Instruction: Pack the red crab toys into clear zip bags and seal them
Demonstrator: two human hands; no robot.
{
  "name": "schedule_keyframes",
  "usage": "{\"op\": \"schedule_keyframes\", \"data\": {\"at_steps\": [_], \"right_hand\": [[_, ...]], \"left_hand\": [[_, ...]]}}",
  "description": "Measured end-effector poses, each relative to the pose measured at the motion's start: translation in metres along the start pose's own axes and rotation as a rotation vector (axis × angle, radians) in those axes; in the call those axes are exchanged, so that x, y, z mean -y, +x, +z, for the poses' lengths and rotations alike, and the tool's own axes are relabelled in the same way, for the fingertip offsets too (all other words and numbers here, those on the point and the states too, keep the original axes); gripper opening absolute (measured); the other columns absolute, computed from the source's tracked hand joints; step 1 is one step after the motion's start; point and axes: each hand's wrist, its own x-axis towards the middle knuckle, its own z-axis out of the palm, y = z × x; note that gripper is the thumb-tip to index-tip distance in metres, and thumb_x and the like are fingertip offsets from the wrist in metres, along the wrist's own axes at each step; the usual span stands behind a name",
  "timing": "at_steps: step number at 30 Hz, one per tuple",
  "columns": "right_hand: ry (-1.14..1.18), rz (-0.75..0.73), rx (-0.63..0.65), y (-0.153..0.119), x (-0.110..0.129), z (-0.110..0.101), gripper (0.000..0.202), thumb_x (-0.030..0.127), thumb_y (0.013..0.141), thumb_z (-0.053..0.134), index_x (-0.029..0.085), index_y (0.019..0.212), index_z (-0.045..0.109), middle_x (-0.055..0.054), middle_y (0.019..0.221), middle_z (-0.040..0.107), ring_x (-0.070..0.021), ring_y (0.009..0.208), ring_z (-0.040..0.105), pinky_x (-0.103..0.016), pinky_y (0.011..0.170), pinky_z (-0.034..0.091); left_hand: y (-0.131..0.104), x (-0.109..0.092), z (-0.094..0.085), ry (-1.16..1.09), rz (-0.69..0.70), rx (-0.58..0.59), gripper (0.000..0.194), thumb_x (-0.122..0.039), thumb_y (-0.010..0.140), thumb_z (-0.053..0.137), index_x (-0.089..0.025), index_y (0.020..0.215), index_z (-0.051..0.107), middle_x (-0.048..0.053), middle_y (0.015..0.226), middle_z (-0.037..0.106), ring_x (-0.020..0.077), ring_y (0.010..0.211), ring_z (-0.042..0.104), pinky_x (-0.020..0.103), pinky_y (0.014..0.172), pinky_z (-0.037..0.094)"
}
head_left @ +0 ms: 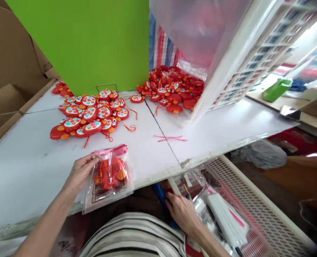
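Under the left hand (80, 172), a clear bag (109, 178) with a red toy inside lies flat at the near edge of the white table (27, 171), probably pinned there so it won't slide off. Its fingers are spread loosely, resting on the bag's left side and pressing rather than gripping. Beyond those fingers a heap of red toys (90, 116) sits within easy reach. The right hand (184, 212) is down below the table edge, beside a white basket (255, 203) holding packets (224, 214); its fingers curl half closed, and whether they hold anything cannot be told.
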Motion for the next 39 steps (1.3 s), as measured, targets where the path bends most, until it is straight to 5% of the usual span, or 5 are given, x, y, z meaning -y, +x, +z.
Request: {"op": "schedule_keyframes", "data": {"at_steps": [7, 15, 27, 33, 39], "right_hand": [[-0.194, 0.316, -0.437, 0.020, -0.065, -0.137, 0.032, 0.035, 0.086, 0.036, 0.021, 0.105, 0.058, -0.006, 0.060, 0.065, -0.0244, 0.049, 0.060, -0.032, 0.047, 0.044], [-0.371, 0.334, -0.408, 0.129, -0.104, -0.186, 0.030, 0.028, 0.087, 0.038, 0.021, 0.102, 0.063, -0.006, 0.099, 0.065, -0.0171, 0.073, 0.063, -0.025, 0.062, 0.046], [-0.638, 0.123, -0.088, 0.174, -0.116, -0.137, 0.024, 0.003, 0.080, 0.043, 0.017, 0.088, 0.061, -0.010, 0.086, 0.061, -0.0230, 0.074, 0.060, -0.029, 0.054, 0.041], [-0.595, 0.086, -0.204, 0.153, -0.113, -0.136, 0.023, 0.028, 0.091, 0.039, 0.019, 0.102, 0.058, -0.009, 0.095, 0.064, -0.0238, 0.087, 0.061, -0.031, 0.064, 0.046], [-0.431, 0.028, -0.319, 0.144, -0.057, -0.135, 0.027, 0.037, 0.094, 0.035, 0.023, 0.106, 0.055, -0.004, 0.091, 0.065, -0.0193, 0.067, 0.064, -0.028, 0.054, 0.045]], "left_hand": [[-0.007, -0.004, 0.005, -0.023, 0.061, 0.003, 0.026, -0.037, 0.058, 0.076, -0.016, 0.071, 0.067, 0.001, 0.070, 0.066, 0.0161, 0.065, 0.059, 0.023, 0.059, 0.044], [-0.001, 0.006, -0.005, -0.049, -0.015, 0.018, 0.032, -0.042, 0.060, 0.077, -0.018, 0.078, 0.067, 0.000, 0.075, 0.066, 0.0168, 0.073, 0.060, 0.021, 0.065, 0.046], [0.000, -0.005, 0.002, 0.025, -0.099, -0.028, 0.036, -0.048, 0.060, 0.075, -0.017, 0.079, 0.067, 0.007, 0.082, 0.070, 0.0246, 0.082, 0.061, 0.032, 0.075, 0.047], [-0.002, -0.009, 0.002, 0.008, -0.082, 0.013, 0.034, -0.046, 0.064, 0.071, -0.016, 0.079, 0.067, 0.005, 0.077, 0.068, 0.0229, 0.078, 0.061, 0.029, 0.069, 0.045], [-0.004, -0.012, 0.004, 0.000, -0.054, -0.010, 0.029, -0.043, 0.063, 0.071, -0.017, 0.074, 0.067, 0.004, 0.073, 0.067, 0.0226, 0.075, 0.060, 0.028, 0.066, 0.043]]}}
